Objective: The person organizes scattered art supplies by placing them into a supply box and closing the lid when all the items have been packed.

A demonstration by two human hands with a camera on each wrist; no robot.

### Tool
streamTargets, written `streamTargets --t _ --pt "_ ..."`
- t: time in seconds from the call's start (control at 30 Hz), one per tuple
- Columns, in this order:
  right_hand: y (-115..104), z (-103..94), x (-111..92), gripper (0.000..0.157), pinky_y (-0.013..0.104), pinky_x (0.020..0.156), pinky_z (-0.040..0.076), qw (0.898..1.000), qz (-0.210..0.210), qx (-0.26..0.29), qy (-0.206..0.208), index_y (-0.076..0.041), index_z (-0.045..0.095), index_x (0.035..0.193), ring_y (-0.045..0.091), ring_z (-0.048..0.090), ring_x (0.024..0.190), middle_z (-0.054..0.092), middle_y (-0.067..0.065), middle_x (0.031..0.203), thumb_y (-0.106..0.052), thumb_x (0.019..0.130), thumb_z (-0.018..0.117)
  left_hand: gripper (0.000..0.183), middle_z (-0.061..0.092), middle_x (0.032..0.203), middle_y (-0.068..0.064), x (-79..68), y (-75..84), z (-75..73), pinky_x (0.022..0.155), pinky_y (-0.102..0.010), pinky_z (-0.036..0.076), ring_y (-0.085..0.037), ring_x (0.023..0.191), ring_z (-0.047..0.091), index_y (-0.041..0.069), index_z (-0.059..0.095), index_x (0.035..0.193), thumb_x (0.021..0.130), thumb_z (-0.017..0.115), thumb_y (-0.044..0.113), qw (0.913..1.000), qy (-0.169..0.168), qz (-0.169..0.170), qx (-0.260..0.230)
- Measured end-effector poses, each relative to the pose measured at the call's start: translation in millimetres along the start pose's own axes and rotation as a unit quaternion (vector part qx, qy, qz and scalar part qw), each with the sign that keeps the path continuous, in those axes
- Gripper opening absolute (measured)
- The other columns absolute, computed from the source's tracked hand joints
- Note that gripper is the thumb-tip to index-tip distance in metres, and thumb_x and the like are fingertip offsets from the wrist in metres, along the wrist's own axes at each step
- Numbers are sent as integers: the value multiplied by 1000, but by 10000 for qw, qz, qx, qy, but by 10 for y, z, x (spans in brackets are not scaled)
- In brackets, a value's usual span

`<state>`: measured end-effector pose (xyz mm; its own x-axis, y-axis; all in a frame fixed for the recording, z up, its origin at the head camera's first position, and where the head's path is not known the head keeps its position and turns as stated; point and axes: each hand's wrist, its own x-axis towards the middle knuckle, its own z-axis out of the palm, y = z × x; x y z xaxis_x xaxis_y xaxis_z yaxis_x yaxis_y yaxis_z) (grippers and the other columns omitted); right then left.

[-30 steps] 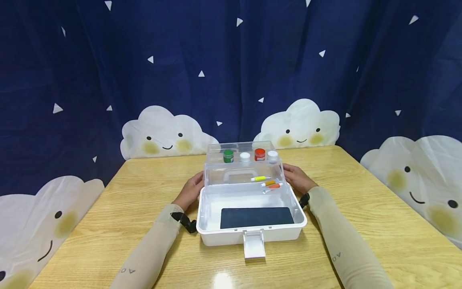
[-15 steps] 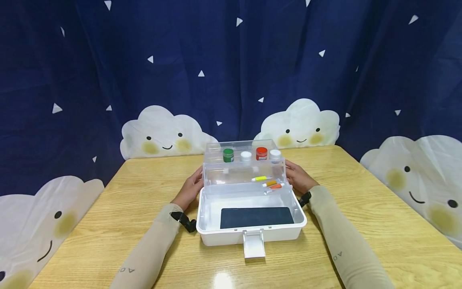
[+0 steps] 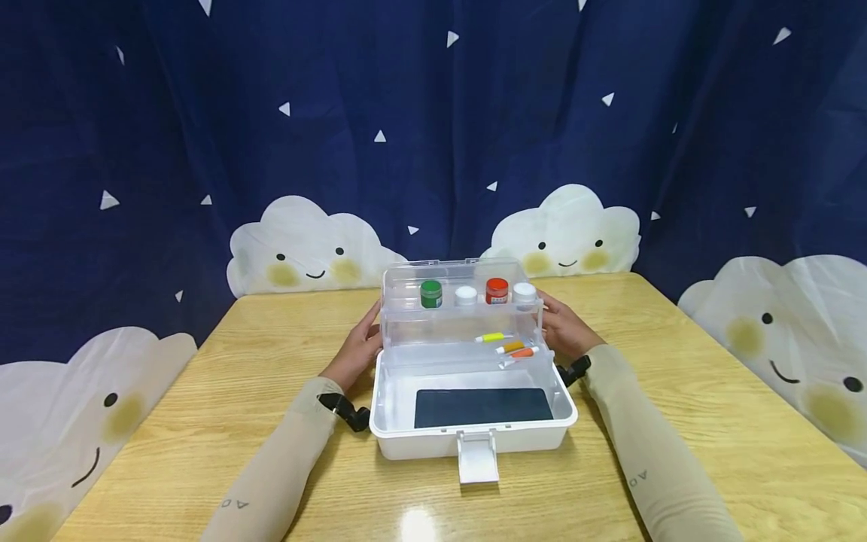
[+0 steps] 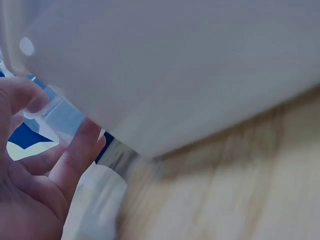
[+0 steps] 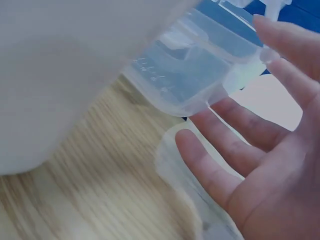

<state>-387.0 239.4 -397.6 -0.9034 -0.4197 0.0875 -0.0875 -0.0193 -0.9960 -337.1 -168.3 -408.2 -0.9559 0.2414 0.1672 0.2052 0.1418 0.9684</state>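
Note:
A white storage box (image 3: 531, 443) stands on the table with its clear lid (image 3: 455, 271) tilted back and clear trays (image 3: 427, 354) raised. On the upper tray sit a green jar (image 3: 430, 295), a red jar (image 3: 497, 292) and two white-capped jars (image 3: 524, 294). Yellow, ochre and orange paint tubes (image 3: 511, 347) lie on the lower tray. My left hand (image 3: 357, 350) is at the left side, its fingertips partly hidden behind clear plastic. My right hand (image 3: 567, 331) touches the right side, fingers (image 5: 210, 165) spread and fairly straight in the right wrist view.
A dark flat rectangle (image 3: 482, 408) lies on the box floor. The white front latch (image 3: 478, 459) hangs down. Wooden tabletop (image 3: 677, 361) surrounds the box. A navy curtain (image 3: 433, 113) with cloud shapes hangs behind.
The lid and trays have risen slightly and look larger, and the jars and tubes have shifted right. Both hands stay at the sides and have moved a little with them.

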Motion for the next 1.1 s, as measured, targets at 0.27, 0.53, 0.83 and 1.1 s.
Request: streamTargets --t 0.27,0.53,0.83,1.1 --pt "-66 -17 -59 59 57 111 23 9985 44 542 -49 -36 25 153 32 28 138 23 4 157 -20 101 49 70 47 140 -19 9 42 25 92 -37 50 -31 119 55 43 18 152 96 60 33 9995 -78 187 -252" --pt "-129 -7 -48 63 55 111 23 9976 1 683 68 -41 30 150 33 24 141 19 1 159 -10 99 51 69 47 141 -13 -8 100 27 94 -41 49 -30 121 54 51 20 148 96 60 29 9994 -49 188 -294" --pt "-177 -11 -61 67 49 100 42 9965 -13 827 -128 -43 28 150 32 36 134 20 11 158 -6 99 51 72 47 142 -14 -17 97 18 95 -40 48 -30 122 53 49 21 149 95 63 26 9985 -43 292 -464" --pt "-216 4 -33 67 46 94 49 9977 -229 625 -95 -40 27 151 27 49 125 25 16 155 -8 98 53 71 37 150 -14 -29 157 -5 102 -44 42 -31 130 45 44 15 152 98 57 23 9991 -44 297 -301"
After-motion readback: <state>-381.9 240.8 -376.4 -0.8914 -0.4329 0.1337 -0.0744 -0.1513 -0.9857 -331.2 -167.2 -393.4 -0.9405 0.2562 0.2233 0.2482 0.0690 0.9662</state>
